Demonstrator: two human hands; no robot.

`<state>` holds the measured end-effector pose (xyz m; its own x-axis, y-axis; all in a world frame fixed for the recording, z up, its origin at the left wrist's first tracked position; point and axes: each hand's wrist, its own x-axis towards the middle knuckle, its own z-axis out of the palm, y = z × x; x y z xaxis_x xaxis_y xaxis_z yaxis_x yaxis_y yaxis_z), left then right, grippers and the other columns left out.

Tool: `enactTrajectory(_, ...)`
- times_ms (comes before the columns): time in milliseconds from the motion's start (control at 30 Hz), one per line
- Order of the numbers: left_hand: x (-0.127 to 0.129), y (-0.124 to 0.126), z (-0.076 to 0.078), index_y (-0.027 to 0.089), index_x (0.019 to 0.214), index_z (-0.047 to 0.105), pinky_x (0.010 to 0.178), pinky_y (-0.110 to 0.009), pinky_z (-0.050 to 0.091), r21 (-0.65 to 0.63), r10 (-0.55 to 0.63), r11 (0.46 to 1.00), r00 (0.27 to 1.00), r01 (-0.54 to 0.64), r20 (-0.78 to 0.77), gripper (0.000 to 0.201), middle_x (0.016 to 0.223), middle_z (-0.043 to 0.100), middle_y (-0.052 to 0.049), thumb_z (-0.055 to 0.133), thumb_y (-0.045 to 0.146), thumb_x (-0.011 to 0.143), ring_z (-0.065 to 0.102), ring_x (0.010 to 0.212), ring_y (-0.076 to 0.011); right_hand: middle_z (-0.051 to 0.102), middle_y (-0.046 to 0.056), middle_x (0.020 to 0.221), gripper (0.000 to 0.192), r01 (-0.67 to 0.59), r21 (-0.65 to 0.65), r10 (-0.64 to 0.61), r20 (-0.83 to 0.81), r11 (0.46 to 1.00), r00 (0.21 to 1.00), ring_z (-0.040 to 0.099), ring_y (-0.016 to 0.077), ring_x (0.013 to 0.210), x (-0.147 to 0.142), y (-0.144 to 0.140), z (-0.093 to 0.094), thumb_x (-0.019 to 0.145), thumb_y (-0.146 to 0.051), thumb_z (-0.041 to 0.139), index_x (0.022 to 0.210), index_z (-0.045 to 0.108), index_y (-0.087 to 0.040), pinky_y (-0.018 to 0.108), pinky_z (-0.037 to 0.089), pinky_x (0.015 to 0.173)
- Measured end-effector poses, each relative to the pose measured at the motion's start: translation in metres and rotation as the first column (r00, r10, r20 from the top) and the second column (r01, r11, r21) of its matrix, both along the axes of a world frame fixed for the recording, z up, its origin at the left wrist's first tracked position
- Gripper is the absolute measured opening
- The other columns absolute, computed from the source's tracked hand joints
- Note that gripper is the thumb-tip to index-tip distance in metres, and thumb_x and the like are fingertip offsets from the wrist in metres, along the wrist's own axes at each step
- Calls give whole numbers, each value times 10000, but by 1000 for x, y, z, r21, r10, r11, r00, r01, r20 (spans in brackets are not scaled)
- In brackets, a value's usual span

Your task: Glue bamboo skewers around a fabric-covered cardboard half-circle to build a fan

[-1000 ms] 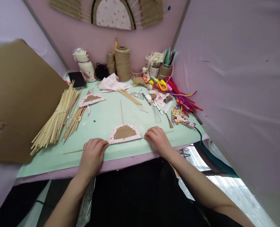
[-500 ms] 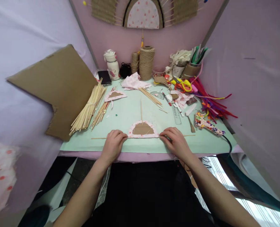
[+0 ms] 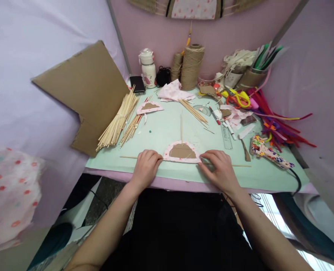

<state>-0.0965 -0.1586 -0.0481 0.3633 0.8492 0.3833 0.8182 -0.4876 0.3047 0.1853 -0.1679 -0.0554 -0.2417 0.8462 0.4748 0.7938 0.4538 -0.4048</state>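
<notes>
The brown cardboard half-disc edged in pink spotted fabric (image 3: pixel 182 152) lies near the mint mat's (image 3: pixel 167 131) front edge, your left hand (image 3: pixel 145 169) and right hand (image 3: pixel 221 171) pressing fingertips, uncurled, apparently steadying the thin wooden skewer (image 3: pixel 240 165) beneath it.

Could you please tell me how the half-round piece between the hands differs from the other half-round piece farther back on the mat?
The near half-round piece has a stick standing out from its curved top and a long stick along its flat edge; the far half-round piece shows neither. The left hand and right hand press at the near piece's corners; the far piece lies untouched beside the stick bundle. Both are brown card edged in pink spotted fabric.
</notes>
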Motion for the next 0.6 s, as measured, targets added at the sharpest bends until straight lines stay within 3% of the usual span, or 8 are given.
enactTrajectory(133,6,-1,3,170,1038,594,851,-374,398,-25,44,999,999,-44,6,197,989,636,-68,614,287,880,538,969,-232,664,67,974,137,1,16,-1,10,1000,1000,592,247,949,1,-1,-2,892,-323,594,984,629,-227,399,407,826)
enactTrajectory(300,14,3,0,176,932,601,783,-356,399,-27,78,997,997,-78,-20,234,901,629,-57,600,408,902,533,887,-228,671,68,973,129,9,25,-10,19,1000,1000,599,251,942,0,-2,-4,883,-311,607,978,633,-227,408,415,831)
enactTrajectory(600,20,6,2,168,952,589,788,-351,391,4,25,1000,999,-25,-31,102,838,619,-45,560,253,904,538,845,-213,665,100,1013,148,62,47,-59,-61,997,996,603,277,976,-3,-8,4,878,-283,602,1009,635,-224,451,440,853)
